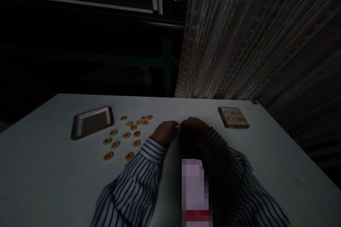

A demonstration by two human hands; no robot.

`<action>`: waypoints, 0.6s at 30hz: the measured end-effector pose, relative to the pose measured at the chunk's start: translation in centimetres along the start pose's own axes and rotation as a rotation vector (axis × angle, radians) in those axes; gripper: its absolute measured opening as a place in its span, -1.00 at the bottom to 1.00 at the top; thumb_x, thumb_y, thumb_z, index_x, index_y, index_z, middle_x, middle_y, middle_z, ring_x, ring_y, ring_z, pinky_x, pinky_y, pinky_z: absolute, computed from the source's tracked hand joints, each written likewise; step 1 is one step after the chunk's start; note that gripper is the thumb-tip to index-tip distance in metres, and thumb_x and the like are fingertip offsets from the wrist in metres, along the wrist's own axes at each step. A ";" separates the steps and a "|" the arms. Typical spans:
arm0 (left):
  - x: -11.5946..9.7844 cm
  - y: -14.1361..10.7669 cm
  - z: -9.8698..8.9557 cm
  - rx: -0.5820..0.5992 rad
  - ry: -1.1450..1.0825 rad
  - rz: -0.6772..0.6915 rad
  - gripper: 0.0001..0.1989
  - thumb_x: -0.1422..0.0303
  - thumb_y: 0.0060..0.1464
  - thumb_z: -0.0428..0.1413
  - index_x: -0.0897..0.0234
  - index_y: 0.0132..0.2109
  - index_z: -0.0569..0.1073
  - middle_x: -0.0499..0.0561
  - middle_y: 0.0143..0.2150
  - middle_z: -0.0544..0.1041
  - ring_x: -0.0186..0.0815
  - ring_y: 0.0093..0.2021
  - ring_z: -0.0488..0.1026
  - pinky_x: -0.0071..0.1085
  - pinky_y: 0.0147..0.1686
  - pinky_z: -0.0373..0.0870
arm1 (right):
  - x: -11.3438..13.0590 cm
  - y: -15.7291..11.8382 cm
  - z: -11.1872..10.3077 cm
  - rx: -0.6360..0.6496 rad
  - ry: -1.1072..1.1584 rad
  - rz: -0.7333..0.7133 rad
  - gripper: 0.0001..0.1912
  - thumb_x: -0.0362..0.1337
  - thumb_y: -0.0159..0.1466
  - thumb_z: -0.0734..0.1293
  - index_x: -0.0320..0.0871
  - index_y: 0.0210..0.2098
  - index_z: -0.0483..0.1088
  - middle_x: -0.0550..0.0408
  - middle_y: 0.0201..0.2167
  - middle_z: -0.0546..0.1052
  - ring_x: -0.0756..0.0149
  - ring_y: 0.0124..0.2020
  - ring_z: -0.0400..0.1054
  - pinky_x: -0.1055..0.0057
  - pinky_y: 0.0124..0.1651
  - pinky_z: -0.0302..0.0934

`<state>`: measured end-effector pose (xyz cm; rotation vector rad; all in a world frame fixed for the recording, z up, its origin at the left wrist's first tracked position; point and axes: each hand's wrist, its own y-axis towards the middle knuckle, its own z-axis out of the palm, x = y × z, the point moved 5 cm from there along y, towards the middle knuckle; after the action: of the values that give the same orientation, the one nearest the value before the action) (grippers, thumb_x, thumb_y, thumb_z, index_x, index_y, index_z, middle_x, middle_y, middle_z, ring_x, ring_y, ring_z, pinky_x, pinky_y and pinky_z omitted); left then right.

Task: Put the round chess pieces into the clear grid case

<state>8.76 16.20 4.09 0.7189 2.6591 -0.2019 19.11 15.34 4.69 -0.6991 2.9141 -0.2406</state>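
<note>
My left hand (165, 132) and my right hand (195, 127) meet above the middle of the table, both with their fingers closed. Between the fingertips shows a small pale thing (178, 126), too dark and small to name. Left of my left hand, round Chinese chess pieces (126, 135) lie scattered flat, several with red characters and a few with dark ones. One piece is partly hidden behind my left wrist, another beside my left sleeve (151, 150). My right hand is in deep shadow.
On the white table (53, 170), an open shallow box half (93, 122) lies at the back left. A flat printed box (233, 117) lies at the back right. Behind the table's far edge hangs a string curtain (213, 42). A pixelated pink patch (194, 188) covers the near middle.
</note>
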 end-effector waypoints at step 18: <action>-0.3 -0.1 -0.3 -0.020 0.023 0.044 -0.69 0.45 0.02 -0.12 0.30 -0.11 0.41 0.10 -0.17 0.50 -0.25 -0.14 0.41 -0.37 -0.17 0.28 | -0.1 -0.1 -0.1 -0.041 0.005 -0.006 -0.74 -0.32 0.21 0.10 -0.27 -0.26 0.37 -0.15 -0.34 0.47 0.18 -0.26 0.38 0.33 -0.28 0.22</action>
<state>8.86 16.08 4.48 0.7768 2.6598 -0.1557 19.20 15.33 4.80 -0.7151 2.9303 -0.1834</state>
